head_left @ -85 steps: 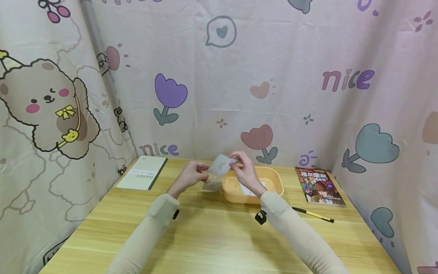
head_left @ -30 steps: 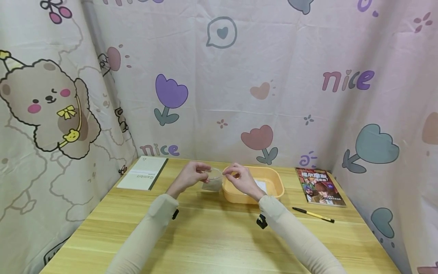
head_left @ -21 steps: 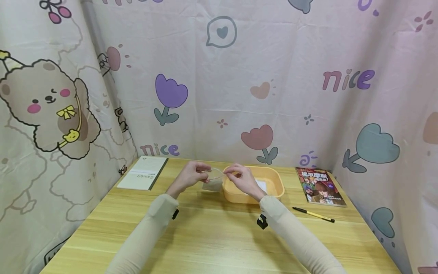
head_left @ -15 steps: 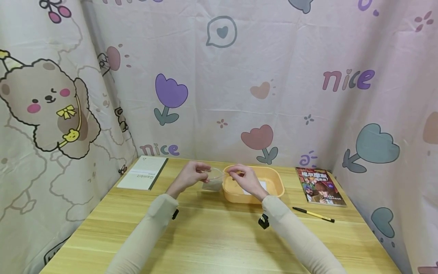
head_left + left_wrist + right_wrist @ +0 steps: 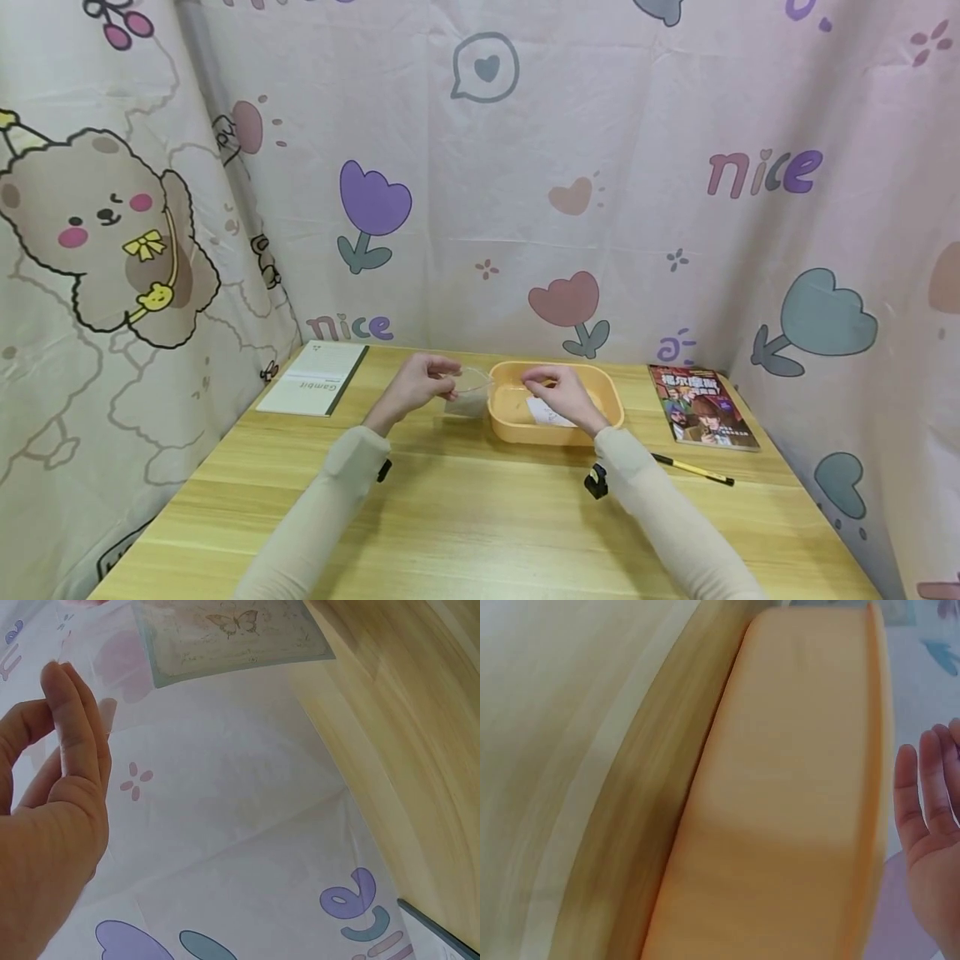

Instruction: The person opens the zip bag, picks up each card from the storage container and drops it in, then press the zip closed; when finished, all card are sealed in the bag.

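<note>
The left hand pinches the near-left edge of a clear bag between thumb and fingertips, as seen in the head view. The bag hangs to the right of that hand, its mouth spread into a loop at the top, between the left hand and the orange tray. A card with a butterfly print shows through the clear material in the left wrist view; the contact of fingers with bag is not clear from there. The right hand is over the tray, apart from the bag, with thumb and index finger narrowly spaced in the head view. Its fingers are relaxed and fairly straight in the right wrist view, and nothing is visible in its grasp. A white paper piece with dark marks lies inside the tray, below the right hand and partly hidden by it. The tray stands on the wooden table, just right of the bag. A notebook marked "Gambit" lies at the far left corner, well apart from the left hand. A magazine lies right of the tray, and a yellow and black pen is in front of it, near the right sleeve. A printed curtain stands behind the table.
</note>
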`<move>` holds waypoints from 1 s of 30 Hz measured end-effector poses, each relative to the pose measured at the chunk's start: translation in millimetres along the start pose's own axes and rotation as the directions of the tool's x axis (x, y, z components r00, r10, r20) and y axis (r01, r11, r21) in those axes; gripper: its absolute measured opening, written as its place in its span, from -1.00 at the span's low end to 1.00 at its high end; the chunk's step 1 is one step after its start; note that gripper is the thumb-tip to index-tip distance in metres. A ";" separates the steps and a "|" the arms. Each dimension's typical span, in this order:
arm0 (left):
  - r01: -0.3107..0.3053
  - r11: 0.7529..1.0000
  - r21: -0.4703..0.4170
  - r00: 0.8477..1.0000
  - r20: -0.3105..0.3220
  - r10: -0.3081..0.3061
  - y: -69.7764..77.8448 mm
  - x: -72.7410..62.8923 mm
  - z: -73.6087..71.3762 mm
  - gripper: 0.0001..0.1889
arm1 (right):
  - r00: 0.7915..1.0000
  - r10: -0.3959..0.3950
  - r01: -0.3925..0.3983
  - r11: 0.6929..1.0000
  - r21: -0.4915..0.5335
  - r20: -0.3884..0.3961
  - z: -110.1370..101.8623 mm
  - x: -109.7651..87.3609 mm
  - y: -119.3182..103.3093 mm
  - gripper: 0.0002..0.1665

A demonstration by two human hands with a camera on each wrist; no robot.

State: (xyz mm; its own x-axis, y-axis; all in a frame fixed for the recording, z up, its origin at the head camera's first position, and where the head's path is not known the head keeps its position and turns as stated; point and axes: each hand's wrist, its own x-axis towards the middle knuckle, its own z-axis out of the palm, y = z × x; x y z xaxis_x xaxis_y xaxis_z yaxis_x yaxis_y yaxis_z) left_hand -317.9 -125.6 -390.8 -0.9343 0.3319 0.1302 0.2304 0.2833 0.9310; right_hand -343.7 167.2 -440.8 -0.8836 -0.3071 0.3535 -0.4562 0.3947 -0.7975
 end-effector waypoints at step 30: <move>0.006 1.000 0.016 0.999 -0.037 -0.005 -0.1 -2.7 0.0 -0.65 | 0.978 0.177 -0.153 0.968 -0.199 0.107 -49.3 -1.4 55.5 -0.60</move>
State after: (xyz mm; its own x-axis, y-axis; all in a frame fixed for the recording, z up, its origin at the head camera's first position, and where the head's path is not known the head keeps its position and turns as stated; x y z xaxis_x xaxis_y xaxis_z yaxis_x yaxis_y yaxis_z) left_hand -315.3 -126.6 -391.2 -0.9447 0.2973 0.1380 0.2296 0.2998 0.9260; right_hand -372.9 232.2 -461.4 -0.9339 -0.3233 0.1527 -0.3273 0.6013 -0.7289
